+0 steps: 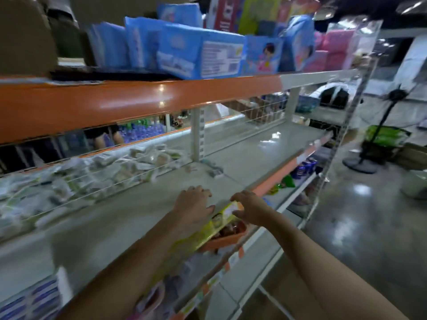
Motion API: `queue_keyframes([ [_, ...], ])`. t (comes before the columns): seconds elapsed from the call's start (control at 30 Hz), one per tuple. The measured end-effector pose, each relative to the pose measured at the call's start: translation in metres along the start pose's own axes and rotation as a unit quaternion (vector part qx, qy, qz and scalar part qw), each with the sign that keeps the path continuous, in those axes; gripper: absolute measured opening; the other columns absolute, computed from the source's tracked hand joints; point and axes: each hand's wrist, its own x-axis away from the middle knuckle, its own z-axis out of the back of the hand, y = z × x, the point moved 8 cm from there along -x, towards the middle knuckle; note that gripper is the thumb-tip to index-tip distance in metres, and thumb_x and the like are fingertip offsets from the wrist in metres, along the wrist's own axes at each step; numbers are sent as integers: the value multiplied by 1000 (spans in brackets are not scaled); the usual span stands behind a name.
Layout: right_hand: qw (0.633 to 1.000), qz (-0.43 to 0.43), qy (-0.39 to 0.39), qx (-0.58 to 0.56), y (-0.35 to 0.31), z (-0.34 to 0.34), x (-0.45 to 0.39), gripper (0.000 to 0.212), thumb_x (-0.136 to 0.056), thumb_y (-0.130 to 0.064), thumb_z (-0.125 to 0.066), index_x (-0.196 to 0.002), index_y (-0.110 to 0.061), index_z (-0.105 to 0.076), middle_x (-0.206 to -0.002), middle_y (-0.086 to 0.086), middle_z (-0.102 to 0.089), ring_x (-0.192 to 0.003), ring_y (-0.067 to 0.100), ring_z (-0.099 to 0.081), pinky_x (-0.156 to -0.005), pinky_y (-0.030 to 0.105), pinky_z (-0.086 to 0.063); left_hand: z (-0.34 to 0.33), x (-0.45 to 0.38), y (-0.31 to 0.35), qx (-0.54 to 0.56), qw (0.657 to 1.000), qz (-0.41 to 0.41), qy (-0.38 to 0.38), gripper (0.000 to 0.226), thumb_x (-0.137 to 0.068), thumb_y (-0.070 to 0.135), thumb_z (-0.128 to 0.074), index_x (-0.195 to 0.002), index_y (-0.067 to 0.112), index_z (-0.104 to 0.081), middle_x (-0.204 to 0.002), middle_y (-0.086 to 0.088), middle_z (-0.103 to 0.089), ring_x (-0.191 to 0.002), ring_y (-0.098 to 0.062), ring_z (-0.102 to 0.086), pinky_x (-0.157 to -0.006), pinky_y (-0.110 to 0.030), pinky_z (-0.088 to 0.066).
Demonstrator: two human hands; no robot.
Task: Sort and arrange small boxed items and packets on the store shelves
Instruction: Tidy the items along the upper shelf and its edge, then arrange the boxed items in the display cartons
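Note:
A long yellow box (215, 224) with a pictured front lies at the front edge of the grey middle shelf (129, 213). My left hand (195, 204) rests on the shelf with its palm against the box's left side, fingers spread. My right hand (250, 206) pinches the box's far right end between thumb and fingers. An orange tray (227, 239) of dark items sits just under the box. The frame is blurred by motion.
White and green packets (92, 174) are heaped behind a wire divider at the shelf's back left. Blue packs (198, 54) fill the orange-edged top shelf (115, 100). Lower shelves hold snack packs (305, 167). A standing fan (372, 144) stands on the glossy floor at right.

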Motion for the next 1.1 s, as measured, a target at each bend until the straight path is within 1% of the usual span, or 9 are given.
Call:
queue_keyframes([
  [0.23,999,-20,-27,-28,79,1,-67,42,-90,-27,-58,-130,-16,-49,-129,8,-50,-116,24,-49,-97,35,-42,-31,-96,-7,-25,997,55,-46,50,-89,42,-50,-134,21,-45,-134,-5,-46,-120,-26,-44,-96,-38,-38],
  [0.5,997,-3,8,-77,95,-4,-178,37,-90,-27,-57,-125,-14,-53,-123,10,-57,-114,25,-51,-95,32,-40,-48,-183,-48,-3,997,73,-24,42,-88,19,-55,-129,18,-47,-130,-6,-51,-115,-27,-51,-88,-36,-43],
  [0.57,995,-6,13,-96,93,-5,-203,39,-90,-29,-58,-125,-13,-53,-124,10,-57,-114,25,-52,-96,32,-41,-51,-198,-53,11,997,73,-22,40,-89,15,-54,-129,18,-49,-130,-6,-52,-115,-26,-52,-90,-35,-44],
  [0.63,994,1,11,-108,88,-9,-225,42,-90,-33,-57,-126,-11,-53,-125,10,-57,-114,25,-53,-96,33,-42,-57,-208,-56,19,997,72,-31,36,-92,17,-50,-128,21,-51,-127,-5,-54,-112,-25,-54,-93,-35,-46],
  [0.73,993,17,5,-120,81,-18,-247,41,-91,-37,-55,-121,-10,-57,-119,11,-60,-111,28,-55,-93,35,-44,-69,-219,-63,28,997,58,-32,37,-85,23,-57,-121,33,-55,-119,1,-59,-105,-20,-58,-88,-36,-49],
  [0.83,990,42,8,-131,80,-25,-260,33,-91,-36,-54,-101,-7,-66,-101,16,-65,-95,31,-60,-78,33,-47,-67,-218,-62,45,997,54,-23,29,-84,23,-61,-113,25,-61,-111,0,-64,-99,-19,-61,-84,-35,-49],
  [0.93,987,59,16,-150,87,-25,-268,31,-90,-32,-57,-85,-4,-67,-87,17,-65,-79,28,-60,-65,29,-39,-63,-214,-55,26,999,34,5,27,-84,26,-61,-110,20,-66,-107,0,-67,-98,-19,-61,-84,-29,-44],
  [1.03,983,74,9,-168,98,-23,-274,23,-91,-24,-57,-95,-4,-67,-95,15,-67,-89,28,-62,-75,32,-45,-66,-208,-56,29,998,55,12,30,-82,30,-60,-109,22,-68,-107,1,-69,-99,-21,-61,-90,-33,-41],
  [1.1,977,82,-4,-199,104,-20,-277,26,-92,-27,-58,-102,-4,-66,-99,14,-68,-91,27,-62,-81,34,-47,-75,-206,-59,24,998,65,3,39,-81,39,-49,-107,18,-69,-106,-2,-69,-98,-25,-62,-93,-40,-43],
])
